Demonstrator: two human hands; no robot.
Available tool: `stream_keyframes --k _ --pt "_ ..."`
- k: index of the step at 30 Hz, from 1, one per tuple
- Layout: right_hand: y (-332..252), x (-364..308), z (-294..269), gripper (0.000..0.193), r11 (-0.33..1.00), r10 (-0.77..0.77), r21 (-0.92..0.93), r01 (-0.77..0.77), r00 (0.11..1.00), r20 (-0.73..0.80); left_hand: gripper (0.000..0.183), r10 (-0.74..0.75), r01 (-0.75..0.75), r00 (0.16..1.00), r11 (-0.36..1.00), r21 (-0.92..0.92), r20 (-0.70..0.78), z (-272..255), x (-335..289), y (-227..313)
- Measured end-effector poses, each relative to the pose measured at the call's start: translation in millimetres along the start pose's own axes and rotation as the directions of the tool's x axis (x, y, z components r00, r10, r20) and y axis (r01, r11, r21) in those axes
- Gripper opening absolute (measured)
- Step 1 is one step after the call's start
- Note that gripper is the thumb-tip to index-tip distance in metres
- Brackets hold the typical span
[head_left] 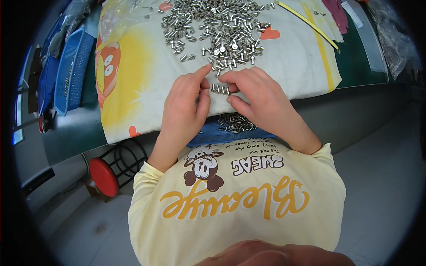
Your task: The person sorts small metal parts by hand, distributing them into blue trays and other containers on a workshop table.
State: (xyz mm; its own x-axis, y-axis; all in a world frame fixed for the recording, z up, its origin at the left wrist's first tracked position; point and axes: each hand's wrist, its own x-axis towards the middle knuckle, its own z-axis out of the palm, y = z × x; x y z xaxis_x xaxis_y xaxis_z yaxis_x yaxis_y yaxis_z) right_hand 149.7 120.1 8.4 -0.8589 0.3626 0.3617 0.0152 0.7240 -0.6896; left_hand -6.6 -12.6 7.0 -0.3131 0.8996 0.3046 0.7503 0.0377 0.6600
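Observation:
A short row of silver metal screws [220, 89] stands side by side on the cloth between my hands. My left hand [186, 99] is at the row's left end, its index finger stretched toward loose screws and its thumb apart below. My right hand [262, 93] has its thumb and index finger curled about the row's right end, gripping it. Its other fingers are tucked out of sight. Just beyond my fingertips spreads a large heap of similar screws [213, 26]. Below my hands, a blue basket [208, 138] against my front holds many more small metal pieces [237, 123].
A printed cloth [146, 84] covers much of the green table [73, 133]. At the left stands a blue perforated basket [75, 71]. A yellow strip [306, 22] lies at the far right, near clear plastic [390, 40]. A red stool [104, 176] stands below the table's left edge.

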Motion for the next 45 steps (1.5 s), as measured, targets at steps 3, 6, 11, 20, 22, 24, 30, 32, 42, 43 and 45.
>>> stream_keyframes --k 3,6,11,20,22,24,30,32,42,43,45 --pt "-0.9 -0.3 1.4 0.04 1.0 -0.002 -0.004 0.002 1.0 -0.011 0.049 0.001 -0.001 1.0 1.0 0.006 0.003 -1.4 -1.0 -0.5" --pt "0.2 -0.9 -1.0 0.041 1.0 -0.003 -0.005 0.003 1.0 -0.001 0.049 0.005 -0.005 1.0 1.0 -0.002 0.008 0.1 0.4 0.9" --pt "0.0 -4.7 -14.5 0.042 0.999 0.05 -0.005 -0.05 0.999 0.008 0.049 0.017 -0.017 1.0 1.0 -0.021 0.025 3.2 0.7 7.2" --pt "15.8 -2.3 -23.1 0.043 0.999 0.039 -0.018 -0.039 0.999 -0.007 0.05 0.044 -0.043 0.998 0.999 -0.03 0.035 12.3 7.4 13.2" --pt "17.5 -0.2 -23.4 0.042 0.999 0.029 -0.016 -0.029 1.0 -0.009 0.051 0.045 -0.044 0.998 0.998 -0.034 0.037 13.3 7.4 12.9" --pt "17.7 0.9 -23.5 0.041 1.0 0.02 -0.012 -0.02 1.0 -0.01 0.05 0.027 -0.025 0.999 0.998 -0.065 0.034 14.3 6.3 12.2" --pt "15.2 -0.5 -18.2 0.036 1.0 0.028 0.016 -0.027 0.999 -0.016 0.052 -0.056 0.046 0.998 0.975 -0.219 -0.041 16.6 6.4 13.3" --pt "13.5 -0.7 -14.5 0.033 0.996 0.074 0.043 -0.072 0.997 -0.034 0.054 -0.09 0.081 0.996 0.967 -0.241 -0.025 18.0 7.5 13.8" --pt "8.6 -4.7 -8.4 0.035 0.99 0.112 0.086 -0.108 0.993 -0.034 0.057 -0.084 0.088 0.996 0.967 -0.239 0.028 16.4 3.2 15.0" --pt "9.1 -4.9 -7.6 0.035 0.992 0.096 0.087 -0.092 0.994 -0.047 0.057 -0.084 0.089 0.996 0.967 -0.239 0.029 16.6 2.8 14.7" --pt "9.4 -4.7 -7.9 0.035 0.993 0.081 0.087 -0.076 0.995 -0.06 0.056 -0.071 0.081 0.996 0.961 -0.265 0.047 16.7 2.1 13.7"
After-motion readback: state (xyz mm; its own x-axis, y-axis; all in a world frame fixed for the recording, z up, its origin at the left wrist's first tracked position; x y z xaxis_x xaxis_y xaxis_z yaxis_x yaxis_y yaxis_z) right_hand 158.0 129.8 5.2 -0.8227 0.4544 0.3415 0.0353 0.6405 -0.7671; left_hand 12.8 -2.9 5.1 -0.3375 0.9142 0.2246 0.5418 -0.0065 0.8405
